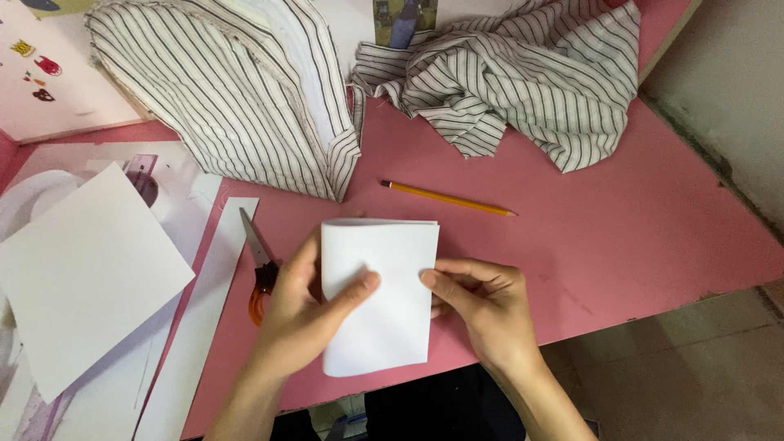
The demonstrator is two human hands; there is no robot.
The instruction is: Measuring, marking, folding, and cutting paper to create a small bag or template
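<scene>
A folded white sheet of paper (384, 278) is held over the near edge of the pink table (621, 237). My left hand (306, 314) grips its left side, thumb pressed on top near the middle. My right hand (482, 306) holds the right edge, thumb on the paper's face and fingers curled behind. The fold runs along the far edge of the paper.
Orange-handled scissors (260, 265) lie just left of my left hand. A yellow pencil (447, 198) rests beyond the paper. Striped grey-white cloth (245, 90) is heaped at the back, with another striped pile (531, 73) to its right. White sheets (82, 269) lie at the left.
</scene>
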